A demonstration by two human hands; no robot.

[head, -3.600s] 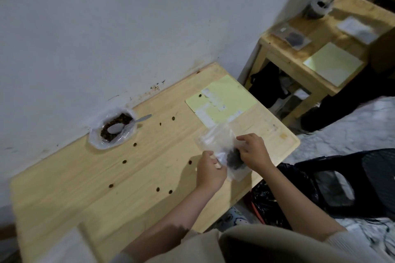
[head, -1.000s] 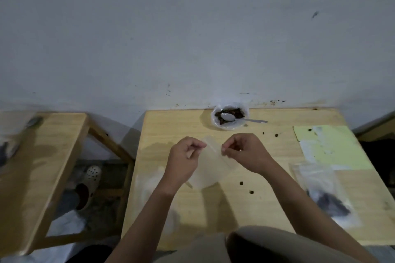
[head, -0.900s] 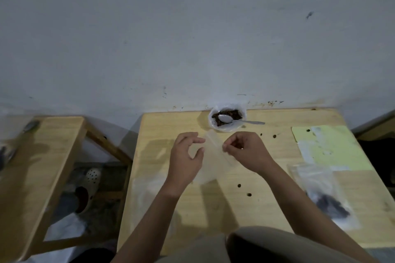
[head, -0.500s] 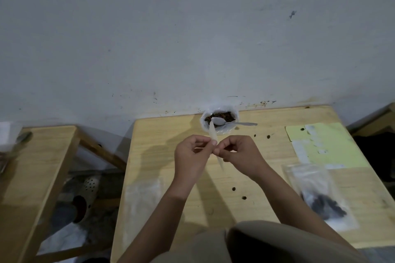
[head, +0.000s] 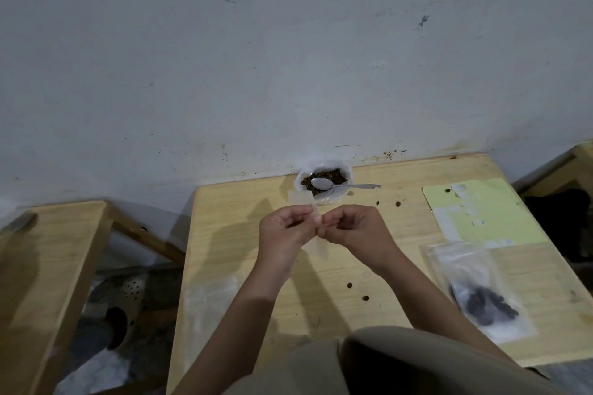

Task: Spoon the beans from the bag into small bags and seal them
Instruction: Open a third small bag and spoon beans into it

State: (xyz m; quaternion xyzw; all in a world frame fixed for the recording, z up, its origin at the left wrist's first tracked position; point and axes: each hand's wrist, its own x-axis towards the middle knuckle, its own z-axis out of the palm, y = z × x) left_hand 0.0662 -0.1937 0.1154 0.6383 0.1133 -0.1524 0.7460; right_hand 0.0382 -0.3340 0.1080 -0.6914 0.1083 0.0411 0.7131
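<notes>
An empty small bag (head: 316, 228), thin clear plastic that looks feather-light, limp and slippery, hangs edge-on between both grips above the tabletop (head: 244, 253); it is best taken at its top lips. The left hand (head: 285, 234) and right hand (head: 349, 229) each pinch that top edge, fingers curled, knuckles nearly touching. Just beyond the grips sits the bean bag (head: 324, 184) with a spoon (head: 340, 185); a filled bag (head: 475, 292) lies to the right.
</notes>
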